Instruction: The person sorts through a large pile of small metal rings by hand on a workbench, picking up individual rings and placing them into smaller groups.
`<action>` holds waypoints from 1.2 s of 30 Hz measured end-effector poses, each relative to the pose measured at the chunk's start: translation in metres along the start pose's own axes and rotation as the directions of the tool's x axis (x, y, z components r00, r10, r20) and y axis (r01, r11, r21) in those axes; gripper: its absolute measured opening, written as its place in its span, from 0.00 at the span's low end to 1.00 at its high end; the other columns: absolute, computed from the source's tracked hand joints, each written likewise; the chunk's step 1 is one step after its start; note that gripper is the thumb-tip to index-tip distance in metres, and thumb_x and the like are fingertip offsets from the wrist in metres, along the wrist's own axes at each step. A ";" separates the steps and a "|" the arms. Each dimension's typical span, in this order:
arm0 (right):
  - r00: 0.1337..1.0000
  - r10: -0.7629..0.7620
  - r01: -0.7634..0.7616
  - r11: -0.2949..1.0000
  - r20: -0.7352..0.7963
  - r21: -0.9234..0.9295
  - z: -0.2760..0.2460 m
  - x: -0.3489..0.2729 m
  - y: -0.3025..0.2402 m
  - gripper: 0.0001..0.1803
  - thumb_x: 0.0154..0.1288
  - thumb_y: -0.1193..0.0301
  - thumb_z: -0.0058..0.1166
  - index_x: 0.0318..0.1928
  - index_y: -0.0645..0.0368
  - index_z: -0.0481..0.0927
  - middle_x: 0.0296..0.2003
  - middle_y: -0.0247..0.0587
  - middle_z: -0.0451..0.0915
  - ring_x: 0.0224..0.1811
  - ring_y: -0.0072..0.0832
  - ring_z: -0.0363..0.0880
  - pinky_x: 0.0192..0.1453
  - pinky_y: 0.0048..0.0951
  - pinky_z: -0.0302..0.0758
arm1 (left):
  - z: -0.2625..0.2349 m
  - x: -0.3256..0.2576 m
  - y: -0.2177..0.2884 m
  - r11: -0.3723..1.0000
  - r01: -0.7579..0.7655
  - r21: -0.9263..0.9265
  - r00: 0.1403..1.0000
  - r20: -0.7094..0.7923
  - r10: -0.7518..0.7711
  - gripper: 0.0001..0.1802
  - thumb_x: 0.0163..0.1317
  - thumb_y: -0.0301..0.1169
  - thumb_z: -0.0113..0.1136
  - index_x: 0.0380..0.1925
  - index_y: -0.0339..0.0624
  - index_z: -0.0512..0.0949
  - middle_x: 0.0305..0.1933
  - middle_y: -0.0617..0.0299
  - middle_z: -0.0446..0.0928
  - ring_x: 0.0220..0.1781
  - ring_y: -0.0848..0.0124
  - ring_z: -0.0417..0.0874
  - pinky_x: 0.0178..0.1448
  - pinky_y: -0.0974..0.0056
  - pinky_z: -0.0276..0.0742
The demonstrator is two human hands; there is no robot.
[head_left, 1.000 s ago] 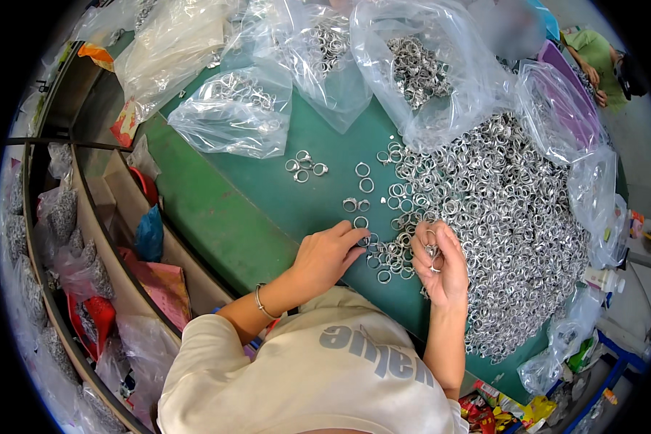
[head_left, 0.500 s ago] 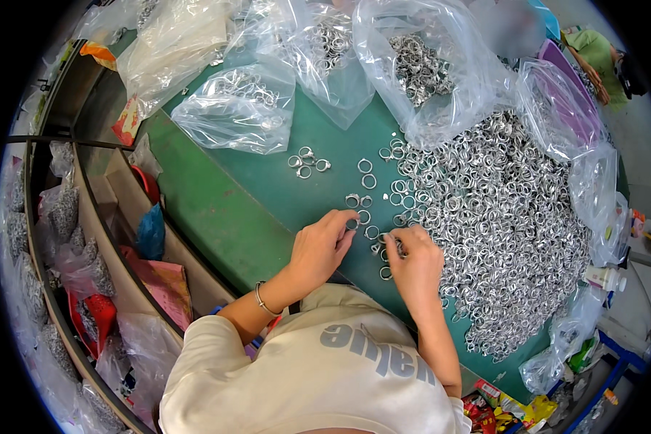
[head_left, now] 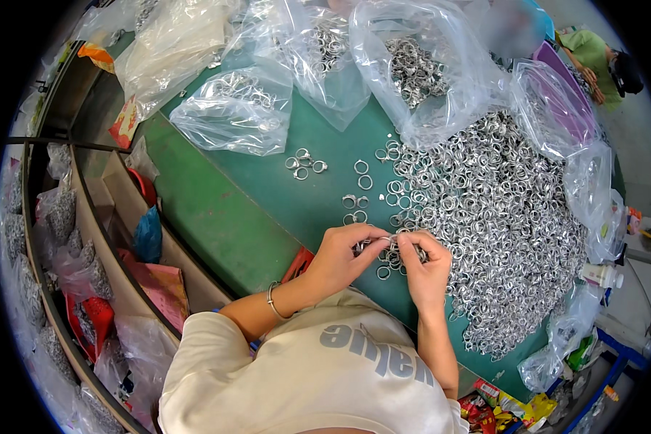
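From my distant place I see a small ring (head_left: 390, 239) of shiny silver-coloured metal, between the fingertips at the middle of the table; the left hand (head_left: 346, 253) pinches it with thumb and index finger; the right hand (head_left: 428, 266) has its fingers curled close against the same spot, but I cannot tell if it also grips the ring; under and beside the hands lie more loose rings, round and thin; to the right spreads a wide pile of rings (head_left: 499, 231), dense and glittering; to the upper left of the hands, a small group of rings (head_left: 318, 167) lies apart on the smooth green table (head_left: 224, 195); farther on stand soft, wrinkled plastic bags (head_left: 231, 116), transparent, with metal pieces inside; compared with half a second ago, the two hands, which were then apart, have come together, and a red object (head_left: 297, 265) now shows beside the left forearm.
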State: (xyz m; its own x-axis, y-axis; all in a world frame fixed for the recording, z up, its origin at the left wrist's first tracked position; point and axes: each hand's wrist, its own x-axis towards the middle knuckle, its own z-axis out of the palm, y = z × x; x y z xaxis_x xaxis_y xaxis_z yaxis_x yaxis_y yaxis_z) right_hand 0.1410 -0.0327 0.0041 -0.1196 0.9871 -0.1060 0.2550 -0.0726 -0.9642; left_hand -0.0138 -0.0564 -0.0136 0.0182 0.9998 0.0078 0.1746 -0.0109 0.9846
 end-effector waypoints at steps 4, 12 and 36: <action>0.995 -0.063 0.061 0.998 -0.082 -0.025 0.004 -0.003 0.004 0.05 0.63 0.78 0.54 0.31 0.68 0.80 0.23 0.29 0.72 0.21 0.13 0.63 0.24 0.17 0.57 | 0.002 0.000 -0.003 0.997 -0.059 -0.059 0.994 -0.100 0.053 0.09 0.60 0.24 0.59 0.41 0.34 0.80 0.24 0.61 0.76 0.23 0.78 0.72 0.25 0.72 0.66; 0.889 0.404 -0.441 0.638 0.214 0.631 -0.008 0.003 0.011 0.06 0.67 0.75 0.51 0.35 0.65 0.77 0.19 0.27 0.70 0.14 0.12 0.56 0.16 0.16 0.50 | -0.020 -0.001 -0.007 0.525 0.449 -0.723 0.875 0.237 -0.423 0.14 0.63 0.23 0.48 0.47 0.34 0.77 0.31 0.60 0.76 0.19 0.81 0.64 0.20 0.77 0.56; 0.981 -0.073 0.093 0.990 0.180 -0.102 0.002 0.004 0.005 0.02 0.58 0.77 0.56 0.30 0.60 0.76 0.29 0.36 0.73 0.19 0.28 0.73 0.19 0.31 0.67 | -0.038 -0.015 -0.011 0.708 0.472 -0.526 0.871 0.155 -0.466 0.11 0.67 0.30 0.52 0.41 0.35 0.79 0.21 0.70 0.69 0.18 0.84 0.63 0.20 0.77 0.55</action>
State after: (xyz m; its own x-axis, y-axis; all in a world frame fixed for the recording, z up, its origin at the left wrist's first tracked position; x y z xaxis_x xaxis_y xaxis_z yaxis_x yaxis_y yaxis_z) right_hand 0.1403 -0.0293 -0.0020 -0.3084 0.9482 -0.0768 0.3397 0.0343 -0.9399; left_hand -0.0535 -0.0704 -0.0179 0.0873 0.8736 -0.4787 -0.3857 0.4727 0.7923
